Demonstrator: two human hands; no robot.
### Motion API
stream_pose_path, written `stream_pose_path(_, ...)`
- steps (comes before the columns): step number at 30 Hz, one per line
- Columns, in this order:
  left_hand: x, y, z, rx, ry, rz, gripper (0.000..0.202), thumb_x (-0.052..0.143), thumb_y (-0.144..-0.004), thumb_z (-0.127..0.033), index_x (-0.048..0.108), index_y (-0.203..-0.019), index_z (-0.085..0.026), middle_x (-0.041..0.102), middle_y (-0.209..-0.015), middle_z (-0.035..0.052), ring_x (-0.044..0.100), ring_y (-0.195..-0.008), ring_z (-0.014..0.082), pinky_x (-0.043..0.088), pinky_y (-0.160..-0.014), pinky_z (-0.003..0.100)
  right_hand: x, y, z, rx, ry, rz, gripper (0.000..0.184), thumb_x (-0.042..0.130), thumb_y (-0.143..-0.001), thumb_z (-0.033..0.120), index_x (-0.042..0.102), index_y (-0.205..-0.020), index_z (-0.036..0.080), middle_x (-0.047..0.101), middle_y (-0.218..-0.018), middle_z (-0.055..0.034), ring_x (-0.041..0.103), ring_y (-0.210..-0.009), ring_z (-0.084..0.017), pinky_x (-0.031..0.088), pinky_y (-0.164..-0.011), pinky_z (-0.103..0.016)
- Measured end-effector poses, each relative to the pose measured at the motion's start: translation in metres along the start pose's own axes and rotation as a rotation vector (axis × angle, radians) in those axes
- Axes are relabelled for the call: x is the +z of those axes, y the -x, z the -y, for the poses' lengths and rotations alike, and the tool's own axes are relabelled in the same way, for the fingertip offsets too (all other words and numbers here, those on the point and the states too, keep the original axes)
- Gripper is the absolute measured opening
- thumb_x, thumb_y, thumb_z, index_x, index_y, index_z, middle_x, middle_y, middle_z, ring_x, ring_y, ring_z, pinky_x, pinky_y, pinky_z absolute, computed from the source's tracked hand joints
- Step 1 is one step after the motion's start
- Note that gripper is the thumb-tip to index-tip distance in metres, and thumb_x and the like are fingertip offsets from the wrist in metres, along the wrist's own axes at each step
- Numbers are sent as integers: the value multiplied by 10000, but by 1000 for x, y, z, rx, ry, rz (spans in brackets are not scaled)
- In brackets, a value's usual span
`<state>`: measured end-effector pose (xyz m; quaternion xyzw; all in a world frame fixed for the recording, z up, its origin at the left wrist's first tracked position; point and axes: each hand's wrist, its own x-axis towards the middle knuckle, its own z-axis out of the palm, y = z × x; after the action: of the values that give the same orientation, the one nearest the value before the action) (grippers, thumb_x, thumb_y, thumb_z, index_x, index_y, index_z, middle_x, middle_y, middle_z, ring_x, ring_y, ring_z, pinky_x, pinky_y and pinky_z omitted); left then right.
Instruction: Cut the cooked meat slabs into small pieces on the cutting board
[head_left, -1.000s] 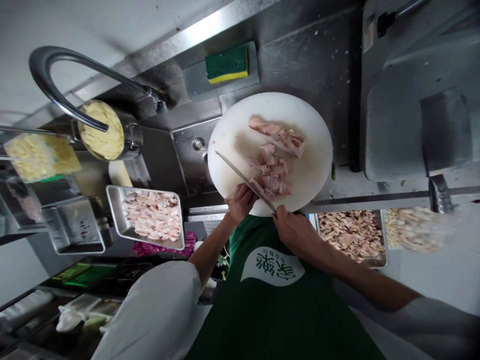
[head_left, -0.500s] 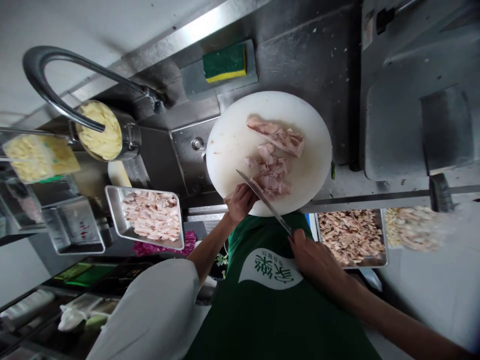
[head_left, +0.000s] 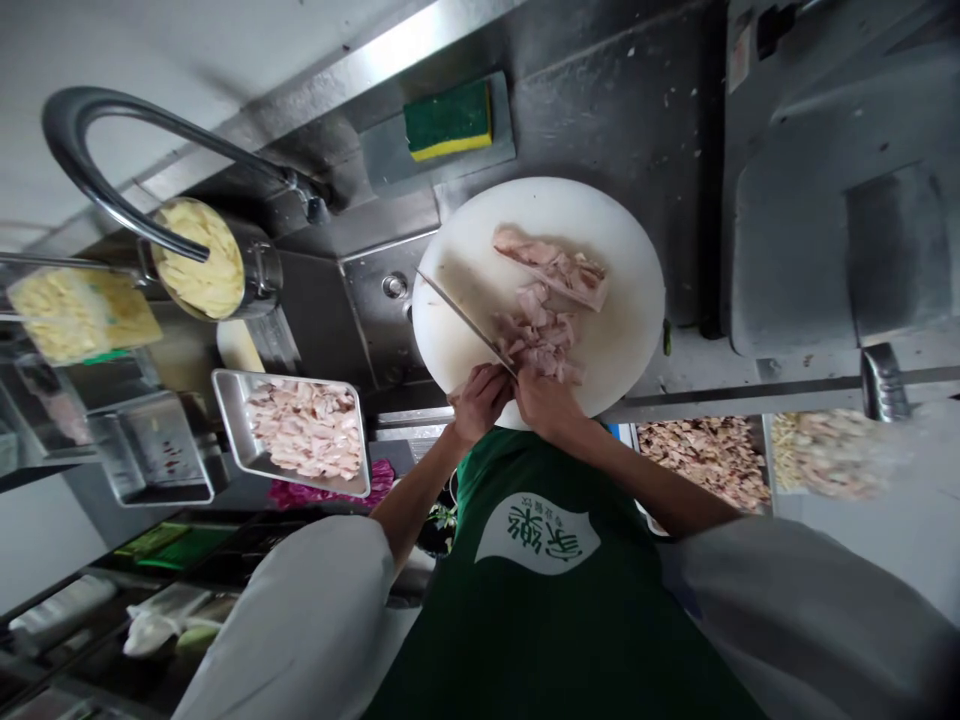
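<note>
On the round white cutting board (head_left: 450,250), my right hand (head_left: 549,405) is closed round the handle of a long knife (head_left: 465,318). Its blade points away to the upper left and slants past my left fingers. My left hand (head_left: 481,402) lies at the board's near edge with curled fingers against a piece of meat, mostly hidden under them. Cut pale pink chicken pieces (head_left: 541,335) are heaped just beyond my right hand. Farther back on the board lies a longer chunk of chicken (head_left: 551,265).
A metal tray of raw chicken (head_left: 304,430) stands at left, near a pot of pale yellow slices (head_left: 199,260) under a curved faucet (head_left: 112,205). Behind the board is a green-yellow sponge (head_left: 448,120). A tray of chopped brown meat (head_left: 705,460) sits at right, below a large metal machine (head_left: 810,250).
My right hand has moved forward and left from beside the apron onto the board, pushing the knife farther across it. My left hand has hardly moved.
</note>
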<state>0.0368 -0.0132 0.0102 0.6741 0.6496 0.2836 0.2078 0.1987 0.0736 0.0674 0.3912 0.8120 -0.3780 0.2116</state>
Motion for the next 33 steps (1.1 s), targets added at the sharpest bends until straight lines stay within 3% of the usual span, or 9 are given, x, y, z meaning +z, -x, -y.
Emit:
stream_pose_path(2, -2, 1, 0, -17, 19, 16, 179, 540, -954, -257, 669, -1052, -182, 656, -1077, 97, 578, -1077, 195, 546, -933, 381, -9, -22, -9, -66, -43, -83, 356, 250, -1033, 295, 519, -1119, 77, 681, -1074, -212, 656, -1003, -270, 457, -797, -335)
stream_pose_path(4, -3, 2, 1, -17, 14, 16, 183, 537, -956, -255, 672, -1053, -180, 653, -1077, 99, 579, -1070, 194, 546, -929, 383, -17, -22, -16, -84, -62, -121, 356, 277, -1031, 337, 522, -1102, 88, 681, -1066, -198, 652, -997, -270, 450, -806, -332)
stream_pose_path(9, 3, 4, 2, 6, -51, -50, 155, 575, -932, -220, 685, -1029, -170, 660, -1049, 101, 574, -1060, 202, 548, -905, 360, -16, 51, -3, 70, 28, 21, 389, 191, -1036, 317, 473, -1168, 84, 701, -901, -171, 699, -814, -272, 455, -683, -325)
stream_pose_path(14, 3, 4, 2, 50, -68, -37, 131, 596, -918, -238, 695, -971, -170, 668, -989, 103, 583, -1039, 213, 552, -867, 342, -4, 104, 10, 110, -15, 244, 333, 175, -1039, 318, 463, -1037, 153, 695, -824, -120, 711, -746, -257, 451, -621, -311)
stream_pose_path(16, 2, 4, 3, 51, -61, -24, 134, 587, -924, -245, 692, -966, -172, 667, -991, 103, 587, -1032, 212, 547, -876, 350, -1, 108, 9, 142, -37, 285, 315, 178, -1039, 314, 452, -1006, 162, 687, -789, -111, 713, -735, -265, 443, -603, -315)
stream_pose_path(21, 2, 4, 5, 15, -64, -19, 164, 578, -931, -269, 679, -1020, -176, 660, -1017, 107, 579, -1052, 221, 536, -906, 375, -1, 109, 3, 91, -40, 223, 293, 184, -1040, 305, 437, -1031, 159, 693, -828, -117, 715, -789, -283, 438, -616, -326)
stream_pose_path(25, 3, 2, 3, 60, -82, -29, 144, 581, -930, -259, 674, -1002, -176, 661, -993, 97, 586, -1026, 209, 551, -868, 347, 0, 109, 1, 177, -77, 334, 307, 186, -1040, 322, 447, -1004, 165, 689, -794, -106, 712, -744, -268, 430, -604, -314)
stream_pose_path(30, 4, 2, 4, 48, -92, -36, 158, 591, -925, -268, 669, -1024, -173, 661, -1013, 100, 581, -1042, 216, 548, -893, 366, 3, 89, 4, 78, -48, 189, 317, 186, -1034, 267, 446, -1130, 112, 702, -877, -147, 708, -836, -265, 443, -669, -321)
stream_pose_path(33, 4, 3, 6, 27, -78, -2, 170, 576, -934, -279, 670, -1027, -174, 663, -1039, 105, 583, -1048, 214, 547, -895, 372, 8, 98, 2, 139, -74, 261, 360, 167, -1037, 317, 477, -1075, 138, 699, -817, -120, 706, -768, -263, 443, -641, -326)
